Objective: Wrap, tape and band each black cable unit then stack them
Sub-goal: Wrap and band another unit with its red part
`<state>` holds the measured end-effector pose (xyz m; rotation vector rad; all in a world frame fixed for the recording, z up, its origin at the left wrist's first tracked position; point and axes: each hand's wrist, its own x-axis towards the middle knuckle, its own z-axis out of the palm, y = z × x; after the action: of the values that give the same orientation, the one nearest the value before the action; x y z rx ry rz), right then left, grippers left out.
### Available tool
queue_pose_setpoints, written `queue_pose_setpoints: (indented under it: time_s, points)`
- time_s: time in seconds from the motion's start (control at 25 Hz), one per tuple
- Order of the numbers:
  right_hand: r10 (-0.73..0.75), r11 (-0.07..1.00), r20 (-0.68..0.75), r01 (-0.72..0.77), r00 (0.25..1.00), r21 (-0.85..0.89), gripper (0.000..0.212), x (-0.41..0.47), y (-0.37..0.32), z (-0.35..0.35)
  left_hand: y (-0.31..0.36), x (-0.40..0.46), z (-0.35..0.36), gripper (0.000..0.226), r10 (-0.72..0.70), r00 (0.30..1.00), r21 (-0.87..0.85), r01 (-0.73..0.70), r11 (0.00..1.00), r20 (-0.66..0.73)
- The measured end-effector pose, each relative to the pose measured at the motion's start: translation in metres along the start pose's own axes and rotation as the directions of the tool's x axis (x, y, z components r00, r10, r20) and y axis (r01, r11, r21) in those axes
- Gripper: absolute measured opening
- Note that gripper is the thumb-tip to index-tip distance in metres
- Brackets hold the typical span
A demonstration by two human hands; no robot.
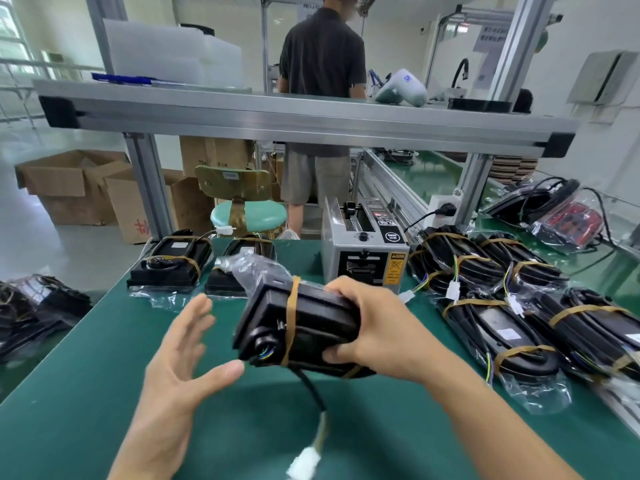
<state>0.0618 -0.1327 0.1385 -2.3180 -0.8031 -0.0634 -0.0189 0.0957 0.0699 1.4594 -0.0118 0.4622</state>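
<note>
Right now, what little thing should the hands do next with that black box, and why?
Probably carry the black cable unit in clear plastic wrap over to the banded units lying at the right of the green table. The right hand grips it, tan rubber bands already circle it, and the open left hand is off it, so it looks finished.

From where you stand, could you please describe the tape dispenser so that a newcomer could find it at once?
Look at the far edge of the green table, just right of its middle, behind the right hand. The tape dispenser is the upright grey metal box there; unlike the flat black cable units around it, it bears a yellow warning label.
</note>
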Motion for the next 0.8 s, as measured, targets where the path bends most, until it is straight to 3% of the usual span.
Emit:
queue_pose_setpoints:
  time_s: [0.04, 0.12, 0.24, 0.36, 0.56, 0.64, 0.72, 0.8]
  points:
    - [-0.035, 0.991, -0.006, 0.034, 0.999, -0.127, 0.051, 0.005, -0.001, 0.000, 0.003, 0.000, -0.002, 0.093, 0.129, 0.991, 0.115, -0.124, 0.986, -0.037]
    - [-0.100, 0.951, 0.057, 0.112, 0.993, -0.286, 0.046, 0.015, -0.004, 0.005, 0.007, -0.003, 0.002, 0.085, 0.268, 0.962, 0.249, -0.273, 0.929, 0.056]
    - [-0.146, 0.920, 0.155, 0.192, 0.977, -0.341, 0.044, 0.024, -0.001, 0.019, -0.002, -0.005, 0.011, 0.079, 0.156, 0.975, 0.250, -0.192, 0.949, 0.157]
    - [-0.155, 0.927, 0.182, 0.207, 0.971, -0.313, 0.045, 0.028, 0.009, 0.031, -0.015, -0.006, 0.012, 0.074, 0.049, 0.986, 0.150, -0.073, 0.986, 0.156]
    - [-0.190, 0.924, 0.131, 0.222, 0.973, -0.311, 0.056, 0.025, 0.025, 0.044, -0.038, -0.006, 0.014, 0.058, 0.087, 0.995, 0.160, -0.095, 0.983, 0.052]
    - [-0.099, 0.978, 0.034, 0.103, 0.995, -0.179, 0.072, 0.019, 0.037, 0.044, -0.042, -0.008, 0.017, 0.057, 0.137, 0.989, 0.185, -0.124, 0.975, -0.059]
    - [0.136, 0.990, -0.186, -0.127, 0.973, 0.059, 0.059, 0.017, 0.053, 0.040, -0.044, -0.009, 0.018, 0.057, 0.176, 0.979, 0.253, -0.146, 0.956, -0.102]
    - [0.498, 0.849, -0.365, -0.356, 0.786, 0.392, 0.023, 0.026, 0.067, 0.032, -0.044, -0.012, 0.022, 0.064, 0.194, 0.976, 0.325, -0.153, 0.933, -0.096]
